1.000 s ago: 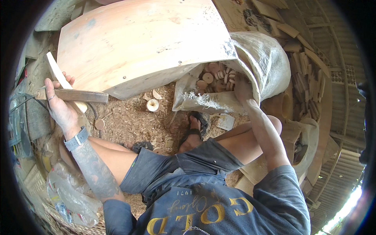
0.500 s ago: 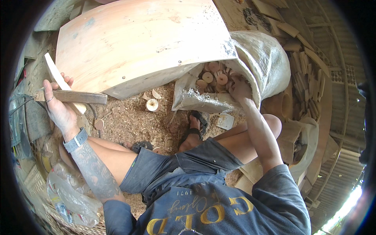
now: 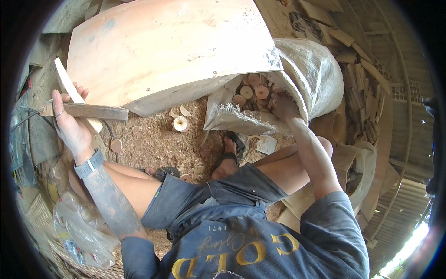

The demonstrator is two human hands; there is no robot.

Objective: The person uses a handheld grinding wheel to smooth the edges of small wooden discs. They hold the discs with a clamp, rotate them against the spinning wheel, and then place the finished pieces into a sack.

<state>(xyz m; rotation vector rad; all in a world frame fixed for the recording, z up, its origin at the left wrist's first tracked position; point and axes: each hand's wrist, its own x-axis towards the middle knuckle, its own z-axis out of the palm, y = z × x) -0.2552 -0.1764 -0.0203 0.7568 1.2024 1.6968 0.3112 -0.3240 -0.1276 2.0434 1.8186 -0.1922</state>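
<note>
My left hand [image 3: 73, 132] is closed around two crossed pieces of wood beside the big board. One is a dark wooden bar [image 3: 95, 111]; the other is a pale wooden strip [image 3: 69, 86] that slants up past my fingers. Inside the mouth of a whitish woven sack [image 3: 320, 79] is my right hand [image 3: 284, 106], in among several round wooden discs [image 3: 261, 92] with centre holes. Its fingertips are hidden in there, so what they grip, if anything, does not show.
A large pale wooden board [image 3: 176, 42] rests in front of me, its right corner over the sack. A round wooden piece [image 3: 180, 123] with a hollow top stands on the shavings-covered floor. Wood offcuts [image 3: 364, 93] are stacked at right; clear plastic bags [image 3: 83, 228] lie at lower left.
My right hand has shifted slightly left and lower inside the sack. My left hand keeps its hold on the wood, almost still.
</note>
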